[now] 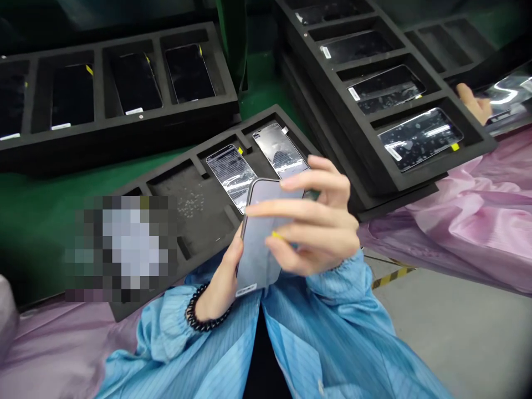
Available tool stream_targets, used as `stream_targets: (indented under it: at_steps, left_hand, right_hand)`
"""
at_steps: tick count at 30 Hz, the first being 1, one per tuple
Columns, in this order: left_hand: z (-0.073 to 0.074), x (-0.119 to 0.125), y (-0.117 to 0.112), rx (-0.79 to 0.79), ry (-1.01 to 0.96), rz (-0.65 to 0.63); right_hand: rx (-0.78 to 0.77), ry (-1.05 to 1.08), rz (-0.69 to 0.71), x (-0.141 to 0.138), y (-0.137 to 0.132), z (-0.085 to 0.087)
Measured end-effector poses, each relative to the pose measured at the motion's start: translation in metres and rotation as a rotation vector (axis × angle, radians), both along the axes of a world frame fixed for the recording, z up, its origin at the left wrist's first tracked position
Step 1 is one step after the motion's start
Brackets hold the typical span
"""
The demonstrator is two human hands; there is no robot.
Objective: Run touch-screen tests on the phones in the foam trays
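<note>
Phone (257, 263) held on the near side of the middle tray (211, 224), tilted, a white label (246, 290) at its lower end. In this view its top end overlaps the tray.

Left hand (220, 282): grip grasping the phone, thumb along its left edge; black coil band (199, 310) at the wrist. Right hand (322, 227): fingers spread across the screen, a yellow tab (277, 235) at the fingertips; cannot tell whether this grip is pinching the tab or released.

Middle tray: two more phones lie in its right part; pixelated patch over its left end, contents unreadable. Green bench (260, 83) visible beyond it.

Behind and left of the middle tray: left tray (124, 130), four phones in view. To its right: right tray (465, 152), also phones in compartments; past that, a co-worker's hand (474, 104).
</note>
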State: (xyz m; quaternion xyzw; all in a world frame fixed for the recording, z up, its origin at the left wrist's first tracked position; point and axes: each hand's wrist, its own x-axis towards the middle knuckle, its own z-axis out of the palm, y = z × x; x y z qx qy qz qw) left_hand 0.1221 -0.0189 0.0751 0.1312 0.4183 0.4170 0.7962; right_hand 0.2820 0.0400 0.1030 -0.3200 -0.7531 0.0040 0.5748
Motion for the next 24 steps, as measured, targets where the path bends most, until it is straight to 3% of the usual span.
stream_targets:
  at_steps: [3, 8, 13, 24]
  left_hand:
    - [0.004, -0.004, 0.005, 0.032, -0.044, -0.084]
    - [0.023, -0.015, 0.016, 0.009, -0.302, -0.327]
    - [0.032, -0.016, 0.020, -0.059, -0.415, -0.211]
    - [0.029, -0.021, 0.018, -0.058, -0.389, -0.131]
  right_hand:
    - [-0.160, 0.083, 0.033, -0.004, 0.013, 0.000]
    - [-0.405, 0.236, 0.057, -0.015, 0.021, -0.008]
    - [-0.446, 0.345, 0.070, -0.020, 0.026, -0.013]
    - [-0.550, 0.334, 0.002, -0.025, 0.029, -0.008]
